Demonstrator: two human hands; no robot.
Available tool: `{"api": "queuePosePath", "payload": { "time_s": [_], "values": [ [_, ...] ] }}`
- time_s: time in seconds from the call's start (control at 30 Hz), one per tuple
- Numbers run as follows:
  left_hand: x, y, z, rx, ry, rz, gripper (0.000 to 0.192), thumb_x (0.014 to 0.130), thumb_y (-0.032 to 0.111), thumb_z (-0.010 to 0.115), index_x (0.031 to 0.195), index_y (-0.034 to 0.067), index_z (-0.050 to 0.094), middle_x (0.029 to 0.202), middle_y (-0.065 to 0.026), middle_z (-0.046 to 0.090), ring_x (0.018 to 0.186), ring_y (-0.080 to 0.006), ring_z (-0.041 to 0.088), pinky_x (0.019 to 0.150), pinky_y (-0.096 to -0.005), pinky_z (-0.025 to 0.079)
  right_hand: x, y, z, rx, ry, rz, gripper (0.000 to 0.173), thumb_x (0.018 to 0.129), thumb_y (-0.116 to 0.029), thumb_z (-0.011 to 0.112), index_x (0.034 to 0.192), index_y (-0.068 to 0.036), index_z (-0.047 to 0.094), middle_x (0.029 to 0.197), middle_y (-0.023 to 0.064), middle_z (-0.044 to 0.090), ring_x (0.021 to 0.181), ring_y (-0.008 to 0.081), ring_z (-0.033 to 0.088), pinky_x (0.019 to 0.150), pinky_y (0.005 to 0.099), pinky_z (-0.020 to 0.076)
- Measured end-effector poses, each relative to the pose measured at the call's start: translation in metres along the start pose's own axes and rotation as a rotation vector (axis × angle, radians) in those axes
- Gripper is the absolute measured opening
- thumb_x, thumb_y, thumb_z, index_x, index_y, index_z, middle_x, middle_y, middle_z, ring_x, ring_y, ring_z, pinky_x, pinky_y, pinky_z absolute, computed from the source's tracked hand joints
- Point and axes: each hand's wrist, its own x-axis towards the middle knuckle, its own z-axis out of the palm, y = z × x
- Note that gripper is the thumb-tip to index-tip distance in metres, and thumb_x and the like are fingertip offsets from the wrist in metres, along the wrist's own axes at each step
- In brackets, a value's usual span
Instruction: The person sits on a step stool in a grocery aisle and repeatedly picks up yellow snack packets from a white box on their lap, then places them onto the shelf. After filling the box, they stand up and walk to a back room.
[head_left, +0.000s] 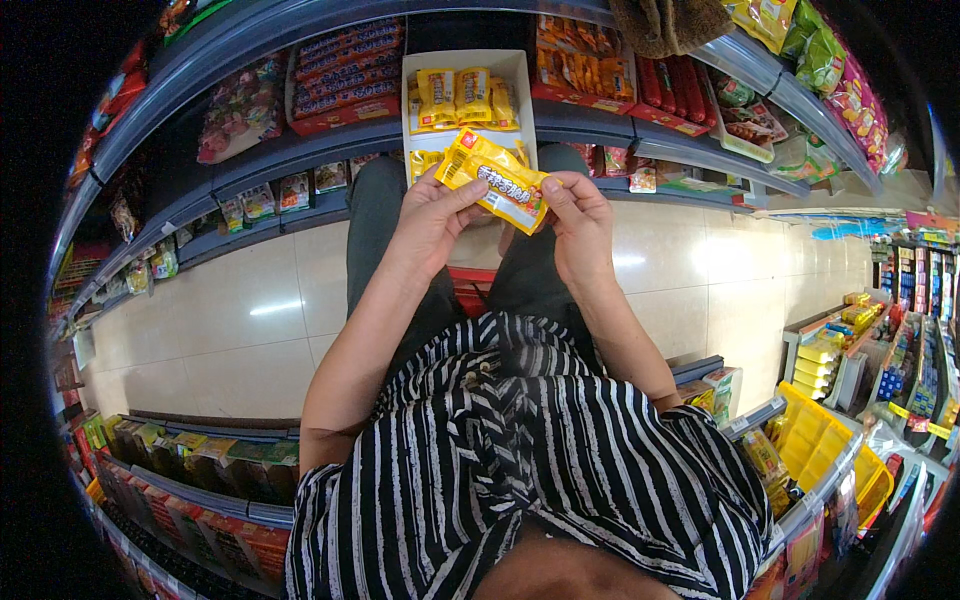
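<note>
Between my two hands is a yellow snack packet (491, 180) that bears writing and a barcode. My left hand (439, 217) pinches its left end, thumb on top. The right end is gripped by my right hand (576, 214), with the thumb on the printed face. Just beyond the packet, a white open carton (469, 61) juts out from the shelf. Similar yellow packets (456, 96) lie in its far part, and more yellow packets (425, 161) show in the near part, partly hidden by the held one.
Red display boxes of wrapped snacks (346, 75) and orange packets (581, 67) flank the carton on the shelf (585, 124). A brown cloth (671, 26) hangs from the upper shelf. Behind me stand shelves of boxed goods (240, 465) and a yellow crate (825, 450).
</note>
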Motion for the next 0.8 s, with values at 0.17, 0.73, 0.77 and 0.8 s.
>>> {"api": "queuePosePath", "payload": {
  "time_s": [0.17,0.73,0.77,0.8],
  "values": [
    [0.001,0.001,-0.001,0.031,-0.008,0.036,0.04,0.08,-0.002,0.066,0.117,0.002,0.051,0.106,-0.0104,0.063,0.092,-0.018,0.064,0.078,-0.0289,0.055,0.0,-0.001,0.001,-0.01,0.001,0.003,0.011,0.09,-0.015,0.058,0.09,-0.004,0.061,0.08,0.0016,0.063,0.066,0.0066,0.056,0.055,0.0213,0.0442],
    [-0.012,-0.015,-0.052,0.144,0.272,-0.139,0.024,0.086,0.009,0.062,0.108,0.003,0.057,0.103,-0.0059,0.062,0.093,-0.0157,0.061,0.084,-0.0307,0.049,-0.02,0.061,-0.004,-0.147,-0.186,0.324,0.016,0.088,-0.016,0.061,0.092,-0.001,0.061,0.07,0.0029,0.06,0.056,0.0086,0.056,0.05,0.0217,0.0454],
    [-0.013,-0.018,-0.056,0.159,0.305,-0.149,0.022,0.086,0.01,0.062,0.107,0.003,0.058,0.102,-0.006,0.062,0.093,-0.0156,0.061,0.084,-0.0307,0.049,-0.02,0.064,-0.006,-0.16,-0.197,0.367,0.017,0.088,-0.017,0.061,0.093,0.0,0.06,0.07,0.0032,0.06,0.057,0.0089,0.056,0.05,0.0218,0.046],
    [-0.015,-0.019,-0.06,0.15,0.303,-0.15,0.021,0.086,0.01,0.061,0.106,0.003,0.058,0.101,-0.006,0.063,0.092,-0.0156,0.061,0.083,-0.0309,0.049,-0.022,0.066,-0.005,-0.171,-0.211,0.415,0.018,0.088,-0.017,0.06,0.094,0.0,0.06,0.071,0.0036,0.061,0.058,0.0091,0.057,0.05,0.0219,0.0466]
  ]
}}
